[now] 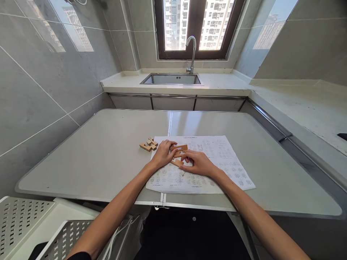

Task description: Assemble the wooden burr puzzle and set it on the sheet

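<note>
On a printed white sheet my two hands come together over several notched wooden puzzle pieces. The left end of the upper notched wooden piece is between the thumb and fingers of my left hand, which is closed. My right hand is curled, its fingertips at a middle piece and its thumb against the right end of a lower piece. Fingers partly cover the pieces, so their exact contact is hard to make out. Left of the sheet lies a small group of notched wooden pieces.
The sheet lies across the seam of a light folding table. Beyond stands a counter with a sink and a faucet under a window. Another counter runs along the right. White perforated racks stand at lower left.
</note>
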Tool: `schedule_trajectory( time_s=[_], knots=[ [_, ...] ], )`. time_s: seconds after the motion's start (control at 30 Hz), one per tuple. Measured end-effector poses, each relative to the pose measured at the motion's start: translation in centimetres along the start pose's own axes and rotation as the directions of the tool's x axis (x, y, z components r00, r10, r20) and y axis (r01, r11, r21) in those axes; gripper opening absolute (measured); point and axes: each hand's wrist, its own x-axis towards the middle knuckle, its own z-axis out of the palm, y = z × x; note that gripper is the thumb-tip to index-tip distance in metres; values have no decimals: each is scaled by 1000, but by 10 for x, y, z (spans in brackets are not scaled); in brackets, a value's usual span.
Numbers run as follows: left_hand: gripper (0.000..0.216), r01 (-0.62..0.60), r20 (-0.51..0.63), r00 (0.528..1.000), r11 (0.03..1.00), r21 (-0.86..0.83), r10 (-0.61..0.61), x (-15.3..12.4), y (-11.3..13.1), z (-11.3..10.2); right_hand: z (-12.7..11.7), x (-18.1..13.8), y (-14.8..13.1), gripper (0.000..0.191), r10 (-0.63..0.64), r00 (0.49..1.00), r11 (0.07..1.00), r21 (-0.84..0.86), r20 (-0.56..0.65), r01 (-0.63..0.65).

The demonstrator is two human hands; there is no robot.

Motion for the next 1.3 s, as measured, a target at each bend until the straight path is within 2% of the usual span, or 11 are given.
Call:
schedule_trajectory(
  time_s=[0.2,0.33,0.47,0.7,0.77,0.87,0.97,1.07,1.17,1.3],
  knots=[
    [15,-7,-11,1000,1000,24,7,0,4,-1,0,1,-2,12,36,999,999,1,-4,-36],
    [17,42,-63,997,999,-12,-43,1,5,-3,-4,2,-3,8,48,999,999,16,20,-48],
    [19,108,-95,989,989,-100,-118,2,5,-3,-7,2,-2,10,43,998,998,41,50,-45],
    [20,200,-81,971,951,-237,-225,3,6,-2,-6,1,-1,20,33,998,998,55,55,-37],
    [22,235,-76,960,924,-302,-269,4,5,-1,-6,2,-2,22,32,998,996,78,59,-37],
    [28,277,-61,938,846,-455,-340,7,5,-1,-6,2,-2,24,62,995,976,206,73,-76],
    [36,285,-55,916,741,-608,-398,9,6,-3,-8,3,-1,30,141,987,914,374,72,-158],
    [39,278,-58,900,672,-686,-431,10,6,-4,-9,5,0,35,239,967,807,537,83,-245],
    [37,283,-49,898,659,-697,-437,9,8,-3,-11,6,1,37,307,948,681,676,85,-281],
    [38,274,6,927,670,-690,-374,8,11,-1,-10,8,4,42,398,915,559,774,64,-298]
  ],
)
